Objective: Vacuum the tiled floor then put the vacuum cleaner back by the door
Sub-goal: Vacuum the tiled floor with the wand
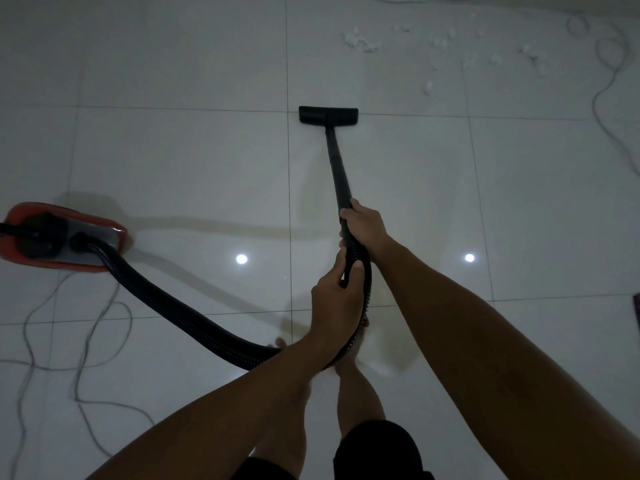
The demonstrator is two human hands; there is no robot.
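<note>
While the right hand [363, 225] grips the black wand [337, 168] up high, the left hand [334, 306] grips the ribbed hose [194, 317] just below it. Both hands are curled tight around the tube, one right after the other, and they are close together.

The wand slants away from the person to the flat black head [328, 116]. The head sits on the floor [190, 161], right on a line between tiles, near the middle of the far part of the floor.

The hose bends down under the hands, past the bare feet, and runs along the floor to the left. It plugs into the red vacuum [62, 237], which sits at the left edge of the floor.

A thin grey cord [86, 341] lies in loose loops near the left edge, in front of the vacuum. Another cord [602, 91] snakes along the far right side.

Small white bits [360, 43] lie scattered near the far right corner, well past the head. Two bright round spots of light shine on the tiles.
</note>
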